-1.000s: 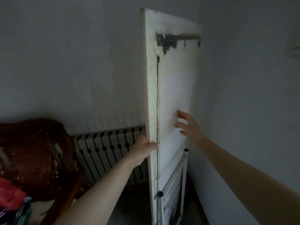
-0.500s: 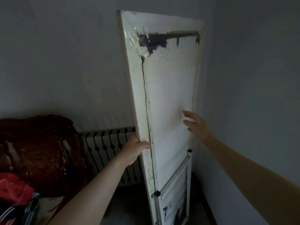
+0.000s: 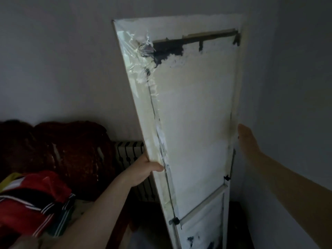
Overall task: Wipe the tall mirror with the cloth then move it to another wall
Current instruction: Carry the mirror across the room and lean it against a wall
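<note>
The tall mirror [image 3: 194,112] stands upright in the room's corner with its white back panel facing me, torn tape and a dark strip near its top. A folding metal stand is hinged across its lower back. My left hand [image 3: 144,170] grips the mirror's left edge at mid height, thumb on the back panel. My right hand [image 3: 247,139] is at the right edge, fingers curled behind it and hidden. No cloth is in view.
A white radiator [image 3: 129,151] runs along the back wall behind the mirror. A dark red cushioned chair [image 3: 71,151] stands at the left, with red and striped clothing [image 3: 30,200] in front of it. The right wall [image 3: 296,105] is close beside the mirror.
The mirror has turned so more of its back faces me, and its left edge has swung left. My right hand slid from the flat back panel to the right edge.
</note>
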